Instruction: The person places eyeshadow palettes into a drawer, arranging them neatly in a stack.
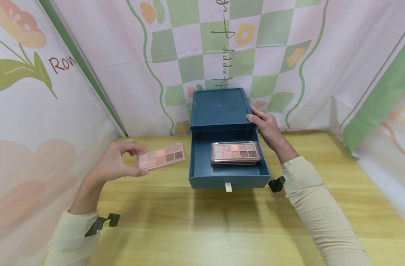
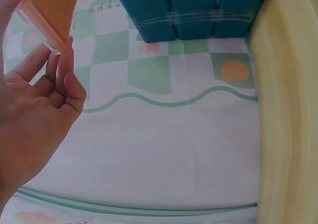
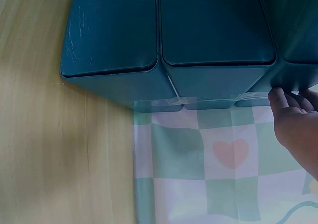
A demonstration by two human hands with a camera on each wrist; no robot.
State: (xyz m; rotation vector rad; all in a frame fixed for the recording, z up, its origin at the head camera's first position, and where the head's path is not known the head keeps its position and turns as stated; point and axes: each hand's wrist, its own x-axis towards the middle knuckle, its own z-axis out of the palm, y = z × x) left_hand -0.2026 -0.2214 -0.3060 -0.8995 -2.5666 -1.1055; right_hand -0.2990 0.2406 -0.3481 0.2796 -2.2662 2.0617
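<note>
My left hand (image 1: 114, 162) pinches one end of a pinkish eyeshadow palette (image 1: 160, 156) between thumb and fingers, left of the pulled-out drawer. In the left wrist view the palette's orange-looking back (image 2: 57, 5) shows above the hand (image 2: 39, 100). A dark teal drawer box (image 1: 219, 107) stands at the back of the table, its top drawer (image 1: 200, 171) out toward me. More eyeshadow palettes (image 1: 235, 151) lie stacked inside. My right hand (image 1: 269, 127) rests against the box's right side, thumb on the top edge. Its fingertips touch the side in the right wrist view.
Several teal drawer units (image 3: 218, 25) are stacked, with clear tape (image 2: 194, 18) across their backs. Underneath is a wooden table (image 1: 149, 218). A checkered cloth (image 1: 222, 44) hangs behind the box; printed fabric (image 1: 16, 122) hangs at the left. A white pull tab (image 1: 228, 187) sticks out from the drawer front.
</note>
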